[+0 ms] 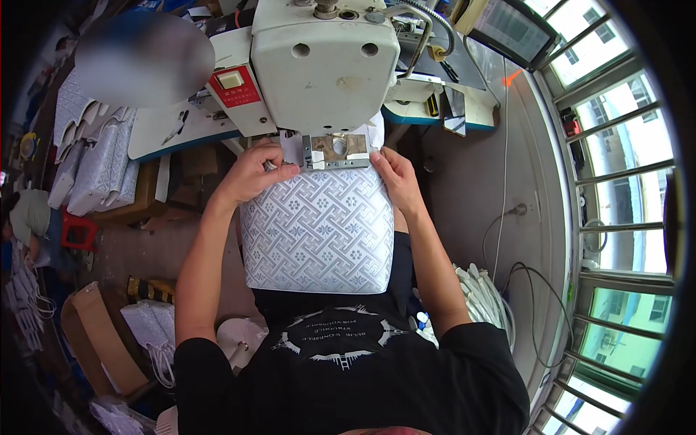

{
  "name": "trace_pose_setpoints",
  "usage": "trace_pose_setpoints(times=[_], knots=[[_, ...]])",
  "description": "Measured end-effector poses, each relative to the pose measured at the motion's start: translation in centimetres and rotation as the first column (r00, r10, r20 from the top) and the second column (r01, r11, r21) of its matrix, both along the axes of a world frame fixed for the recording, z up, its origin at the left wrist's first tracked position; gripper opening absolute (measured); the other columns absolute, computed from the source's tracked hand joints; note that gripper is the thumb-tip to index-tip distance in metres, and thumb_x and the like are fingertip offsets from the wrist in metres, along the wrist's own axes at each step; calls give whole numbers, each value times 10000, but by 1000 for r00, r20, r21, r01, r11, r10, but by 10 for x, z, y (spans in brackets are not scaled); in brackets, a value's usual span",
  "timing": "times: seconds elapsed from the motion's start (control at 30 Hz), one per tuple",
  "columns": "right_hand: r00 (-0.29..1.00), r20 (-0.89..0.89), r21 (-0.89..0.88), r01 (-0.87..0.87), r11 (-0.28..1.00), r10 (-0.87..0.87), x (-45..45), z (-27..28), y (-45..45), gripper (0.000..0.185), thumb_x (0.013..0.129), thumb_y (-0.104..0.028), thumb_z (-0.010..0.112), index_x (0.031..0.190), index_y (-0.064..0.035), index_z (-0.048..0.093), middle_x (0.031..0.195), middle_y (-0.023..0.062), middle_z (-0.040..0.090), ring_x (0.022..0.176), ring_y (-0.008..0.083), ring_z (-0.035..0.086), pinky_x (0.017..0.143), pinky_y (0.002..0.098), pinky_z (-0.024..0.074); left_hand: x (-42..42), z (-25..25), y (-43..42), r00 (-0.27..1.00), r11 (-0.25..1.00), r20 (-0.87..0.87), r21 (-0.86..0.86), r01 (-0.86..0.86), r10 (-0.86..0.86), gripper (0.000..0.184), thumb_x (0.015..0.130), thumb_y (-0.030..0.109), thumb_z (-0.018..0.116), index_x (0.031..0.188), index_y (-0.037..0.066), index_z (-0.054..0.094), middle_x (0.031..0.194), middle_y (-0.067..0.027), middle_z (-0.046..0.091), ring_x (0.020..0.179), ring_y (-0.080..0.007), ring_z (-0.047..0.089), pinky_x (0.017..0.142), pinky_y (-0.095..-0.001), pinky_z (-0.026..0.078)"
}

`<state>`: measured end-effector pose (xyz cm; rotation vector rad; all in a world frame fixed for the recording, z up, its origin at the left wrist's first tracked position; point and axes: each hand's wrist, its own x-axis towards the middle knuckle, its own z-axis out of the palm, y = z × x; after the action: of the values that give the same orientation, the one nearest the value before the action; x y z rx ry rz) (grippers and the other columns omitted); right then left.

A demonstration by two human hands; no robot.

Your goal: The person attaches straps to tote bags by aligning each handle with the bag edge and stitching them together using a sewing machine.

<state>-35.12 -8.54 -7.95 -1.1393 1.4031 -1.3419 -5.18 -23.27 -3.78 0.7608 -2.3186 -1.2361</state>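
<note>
Between the fingers of the left hand [255,172] and right hand [397,178], against the metal plate [321,148], sits the patterned bag [315,232], each hand pinching an upper corner! Looks like lining up under the sewing machine [326,69]; next probably calls for steady guiding. Pale grey, lattice and flowers, front smooth.

The patterned piece [317,230] looks smooth and faintly glossy; the machine plate [325,147], scuffed metal.

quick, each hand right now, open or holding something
Left hand: closed, holding the bag near its top left corner.
Right hand: closed, holding its top right corner.
</note>
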Motion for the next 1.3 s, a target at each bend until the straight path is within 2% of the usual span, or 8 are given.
trace_pose_setpoints(times=[0.3, 0.4, 0.73, 0.8, 0.87, 0.97, 1.1, 1.3], knots=[[996, -84, 0, 19, 1000, -19, 0, 1, 1, 380, 1096, -304, 614, 804, -76, 529, 753, -108, 393, 697, 11, 328, 595, 230, 270, -1, 7, -1, 999, 999, 29, 49, 15, -17, 499, 893, 392, 835, 730, 49, 512, 850, -64, 508, 853, -195, 504, 718, -337, 408], [1000, 2, 0, 5, 1000, -5, 2, 2, 1, 381, 1094, -302, 618, 801, -80, 519, 760, -108, 394, 703, 11, 326, 599, 228, 271, 0, 10, -1, 999, 998, 31, 62, 16, -18, 498, 896, 397, 832, 730, 50, 515, 844, -68, 508, 856, -202, 506, 734, -343, 413], [1000, 18, -39, -12, 999, 13, -5, -5, -3, 333, 1097, -303, 604, 853, -76, 607, 766, -111, 448, 701, 8, 363, 611, 210, 286, 1, -9, -6, 998, 953, 55, -304, 6, 11, 467, 905, 477, 793, 879, 12, 768, 800, -70, 599, 906, -261, 541, 858, -379, 445], [999, 19, -78, -27, 997, 29, -5, -9, 0, 331, 1096, -305, 606, 860, -72, 616, 768, -109, 459, 700, 8, 367, 612, 209, 289, -3, -15, -14, 951, 885, -218, -455, 100, -219, 402, 927, 410, 777, 850, 15, 772, 762, -107, 583, 828, -269, 556, 788, -414, 441], [1000, 15, -87, -7, 996, 9, -6, -10, -2, 328, 1096, -307, 604, 872, -68, 624, 774, -106, 469, 703, 9, 370, 614, 210, 289, -3, -5, -13, 886, 832, -319, -542, 120, -336, 374, 938, 376, 769, 836, 16, 773, 743, -126, 574, 790, -273, 564, 753, -432, 439], [1000, 25, -79, 1, 997, 1, -5, -15, -4, 328, 1098, -307, 601, 881, -63, 628, 780, -104, 477, 708, 10, 373, 618, 210, 290, -2, 26, -1, 973, 962, 226, -253, 98, -40, 441, 935, 374, 769, 736, -10, 687, 733, -129, 556, 779, -271, 541, 732, -419, 419], [1000, 8, -76, 20, 997, -19, -5, -12, -2, 330, 1101, -306, 594, 887, -56, 624, 788, -102, 480, 718, 12, 377, 626, 208, 294, 0, 12, -2, 977, 957, 214, -286, 46, 17, 485, 910, 476, 789, 829, -1, 747, 803, -80, 613, 922, -257, 546, 872, -375, 448], [1000, -6, -90, 28, 996, -28, -3, -10, -3, 335, 1104, -304, 587, 891, -47, 618, 788, -103, 468, 722, 9, 380, 631, 205, 308, -3, 20, 2, 980, 970, 195, -244, 15, 34, 497, 915, 446, 785, 756, -17, 696, 772, -83, 596, 872, -259, 539, 838, -373, 438]])
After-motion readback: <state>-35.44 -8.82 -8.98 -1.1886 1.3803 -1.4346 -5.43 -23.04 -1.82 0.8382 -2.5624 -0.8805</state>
